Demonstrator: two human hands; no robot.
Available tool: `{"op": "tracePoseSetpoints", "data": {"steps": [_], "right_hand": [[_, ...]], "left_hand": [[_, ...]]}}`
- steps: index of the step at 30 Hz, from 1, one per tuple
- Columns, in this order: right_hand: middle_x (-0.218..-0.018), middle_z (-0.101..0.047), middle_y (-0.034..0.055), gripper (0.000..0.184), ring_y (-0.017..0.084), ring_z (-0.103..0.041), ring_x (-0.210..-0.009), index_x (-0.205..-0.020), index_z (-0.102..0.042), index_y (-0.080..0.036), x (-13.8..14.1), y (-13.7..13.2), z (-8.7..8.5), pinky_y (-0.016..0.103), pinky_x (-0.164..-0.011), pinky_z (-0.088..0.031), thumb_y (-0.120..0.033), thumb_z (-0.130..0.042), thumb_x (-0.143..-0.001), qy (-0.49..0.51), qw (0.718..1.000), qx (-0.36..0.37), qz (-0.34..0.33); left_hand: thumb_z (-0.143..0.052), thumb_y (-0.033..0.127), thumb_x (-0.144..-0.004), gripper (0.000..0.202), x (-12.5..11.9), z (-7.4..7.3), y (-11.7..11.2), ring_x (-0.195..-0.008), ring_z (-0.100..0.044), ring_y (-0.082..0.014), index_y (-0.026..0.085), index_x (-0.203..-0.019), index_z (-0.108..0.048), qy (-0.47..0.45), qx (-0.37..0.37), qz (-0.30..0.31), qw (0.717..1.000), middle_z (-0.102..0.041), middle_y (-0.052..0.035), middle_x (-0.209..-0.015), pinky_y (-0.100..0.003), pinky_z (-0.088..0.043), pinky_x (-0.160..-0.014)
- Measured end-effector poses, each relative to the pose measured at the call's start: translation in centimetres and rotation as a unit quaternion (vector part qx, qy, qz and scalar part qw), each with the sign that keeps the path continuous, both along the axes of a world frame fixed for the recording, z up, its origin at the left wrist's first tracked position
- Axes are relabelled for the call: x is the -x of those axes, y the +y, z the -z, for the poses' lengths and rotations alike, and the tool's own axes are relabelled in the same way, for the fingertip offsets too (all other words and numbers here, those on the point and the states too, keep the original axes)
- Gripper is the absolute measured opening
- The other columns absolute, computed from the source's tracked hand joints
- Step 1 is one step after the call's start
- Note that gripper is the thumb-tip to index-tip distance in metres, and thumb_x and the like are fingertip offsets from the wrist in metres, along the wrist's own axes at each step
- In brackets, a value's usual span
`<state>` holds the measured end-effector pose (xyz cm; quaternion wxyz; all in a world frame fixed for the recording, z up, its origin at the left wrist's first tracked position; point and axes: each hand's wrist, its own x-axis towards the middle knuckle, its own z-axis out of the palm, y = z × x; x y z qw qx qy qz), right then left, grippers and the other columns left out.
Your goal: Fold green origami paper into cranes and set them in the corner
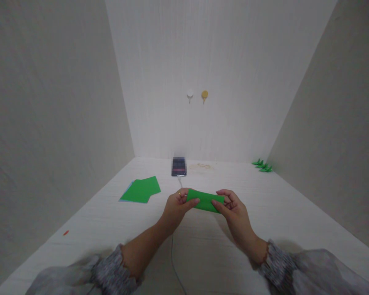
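Observation:
A green sheet of paper [205,200], apparently folded into a long rectangle, is held up over the white table between my two hands. My left hand [178,205] grips its left end, thumb on the near face and fingers behind. At the right end my right hand [233,207] pinches it the same way, the thumb pressing near the middle and the fingers partly hidden behind. The paper bends slightly. More green paper sheets [140,190] lie flat to the left of my hands, with a light blue edge showing underneath.
A phone [178,167] leans near the back wall, with a white cable [172,256] running toward me. Several folded green paper pieces [263,166] stand at the far right corner. A small orange-red object [66,232] lies at the left edge. Two hooks [204,95] hang on the wall.

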<state>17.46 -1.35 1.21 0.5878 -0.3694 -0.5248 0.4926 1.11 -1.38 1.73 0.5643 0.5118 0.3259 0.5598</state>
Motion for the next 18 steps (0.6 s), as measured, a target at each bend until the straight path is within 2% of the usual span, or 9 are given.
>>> {"op": "tracePoseSetpoints", "data": {"steps": [18], "right_hand": [[-0.062, -0.058, -0.0018, 0.029, 0.014, -0.056, -0.057, -0.082, -0.049, -0.022, -0.03, 0.07, 0.09, 0.027, -0.054, -0.045, -0.032, -0.067, -0.061, -0.001, 1.0, -0.001, 0.003]], "left_hand": [[-0.065, 0.026, -0.064, 0.021, 0.0, 0.08, 0.03, -0.071, -0.057, -0.0142, 0.014, -0.079, -0.056, 0.018, -0.003, -0.005, 1.0, -0.063, -0.0019, -0.075, -0.028, -0.043, -0.07]]}}
